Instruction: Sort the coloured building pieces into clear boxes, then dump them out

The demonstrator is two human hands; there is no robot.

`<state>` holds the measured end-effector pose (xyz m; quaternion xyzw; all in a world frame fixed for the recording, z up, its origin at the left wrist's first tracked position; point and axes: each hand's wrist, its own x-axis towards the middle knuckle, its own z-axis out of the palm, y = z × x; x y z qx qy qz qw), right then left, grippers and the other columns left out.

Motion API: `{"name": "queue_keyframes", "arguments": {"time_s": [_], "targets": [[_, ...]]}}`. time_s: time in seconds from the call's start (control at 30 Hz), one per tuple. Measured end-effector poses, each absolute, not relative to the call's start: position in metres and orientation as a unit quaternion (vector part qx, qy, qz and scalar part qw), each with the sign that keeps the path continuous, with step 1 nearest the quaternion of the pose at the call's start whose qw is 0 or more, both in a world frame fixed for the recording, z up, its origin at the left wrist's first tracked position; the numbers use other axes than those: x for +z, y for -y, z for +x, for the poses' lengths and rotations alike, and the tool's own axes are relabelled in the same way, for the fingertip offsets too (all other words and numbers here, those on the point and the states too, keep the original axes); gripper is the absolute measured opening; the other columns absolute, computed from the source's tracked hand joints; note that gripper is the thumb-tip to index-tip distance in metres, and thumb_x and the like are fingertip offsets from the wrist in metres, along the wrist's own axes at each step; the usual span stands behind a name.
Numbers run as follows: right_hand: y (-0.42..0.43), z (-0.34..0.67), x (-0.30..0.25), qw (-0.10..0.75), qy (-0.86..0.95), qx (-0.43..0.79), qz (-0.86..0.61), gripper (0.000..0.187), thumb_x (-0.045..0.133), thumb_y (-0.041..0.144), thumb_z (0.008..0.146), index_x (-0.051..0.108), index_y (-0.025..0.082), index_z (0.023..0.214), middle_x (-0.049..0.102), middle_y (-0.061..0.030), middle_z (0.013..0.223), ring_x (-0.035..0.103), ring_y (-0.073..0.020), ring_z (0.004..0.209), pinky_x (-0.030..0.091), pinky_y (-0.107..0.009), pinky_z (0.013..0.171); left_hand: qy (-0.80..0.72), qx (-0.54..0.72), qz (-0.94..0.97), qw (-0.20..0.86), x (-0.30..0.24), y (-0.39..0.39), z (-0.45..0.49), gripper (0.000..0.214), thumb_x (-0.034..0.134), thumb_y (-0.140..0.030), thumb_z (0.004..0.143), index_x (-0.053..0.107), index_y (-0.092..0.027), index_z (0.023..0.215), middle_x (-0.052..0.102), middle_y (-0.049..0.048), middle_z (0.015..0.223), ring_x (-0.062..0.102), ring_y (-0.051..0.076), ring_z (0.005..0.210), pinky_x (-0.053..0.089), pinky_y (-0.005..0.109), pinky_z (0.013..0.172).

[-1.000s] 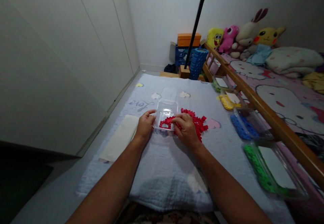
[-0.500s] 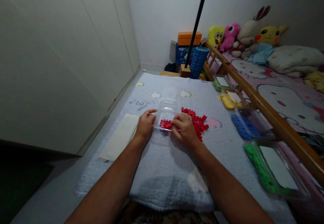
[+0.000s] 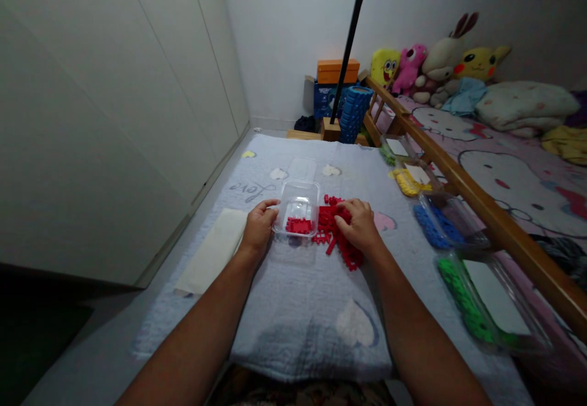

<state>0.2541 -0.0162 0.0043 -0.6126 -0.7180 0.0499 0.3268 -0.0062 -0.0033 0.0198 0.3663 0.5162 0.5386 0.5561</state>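
Note:
A clear plastic container [image 3: 298, 193] stands on the cloth-covered table, with several red plastic building pieces [image 3: 299, 225] in its near end. My left hand [image 3: 260, 225] grips the container's left rim between thumb and fingers. To the right of it lies a loose pile of red building pieces [image 3: 351, 256]. Over that pile is my right hand [image 3: 359, 222], fingers curled down among the pieces. Whether it pinches one of them is hidden.
A folded cream-coloured sheet [image 3: 213, 252] lies left of my left forearm. Along the right edge stand clear boxes of green pieces [image 3: 463, 296], blue pieces [image 3: 435, 225] and yellow pieces [image 3: 408, 183]. A wooden bed rail [image 3: 481, 204] runs beside them; a black pole [image 3: 351, 45] rises behind the table.
My right hand has moved from the container's near right corner rightward onto the red pile. The pieces in the container are now in plain sight. My left hand keeps its hold.

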Motion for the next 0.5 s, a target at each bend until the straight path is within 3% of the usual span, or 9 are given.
{"name": "queue_keyframes", "arguments": {"time_s": [0.1,0.27,0.5], "targets": [[0.016,0.248,-0.002,0.298,0.739,0.051,-0.602,0.036,0.071,0.027,0.083,0.072,0.024,0.119,0.068,-0.0118,0.123,0.053,-0.0329,0.112,0.041,-0.052,0.099,-0.522,0.54,0.372,0.546,0.02,0.003,-0.006,0.038,0.069,-0.027,0.066,0.069,-0.014,0.103,0.048,-0.0091,0.053,0.036,0.007,0.042,0.023,0.02,0.042],[0.018,0.239,-0.003,0.285,0.75,0.039,-0.596,0.028,0.072,0.022,0.082,0.073,0.025,0.11,0.066,-0.0124,0.127,0.049,-0.0347,0.118,0.039,-0.054,0.101,-0.524,0.544,0.373,0.538,0.018,0.002,-0.006,0.038,0.069,-0.027,0.066,0.069,-0.014,0.101,0.048,-0.0086,0.053,0.036,0.008,0.043,0.024,0.02,0.042],[0.016,0.242,0.005,0.346,0.716,0.121,-0.594,0.005,0.068,0.022,0.083,0.066,0.023,0.087,0.07,-0.0068,0.099,0.058,-0.0275,0.101,0.043,-0.047,0.096,-0.524,0.546,0.376,0.534,0.016,0.001,-0.006,0.038,0.069,-0.028,0.066,0.069,-0.014,0.101,0.05,-0.0081,0.055,0.037,0.008,0.044,0.024,0.02,0.043]]}}
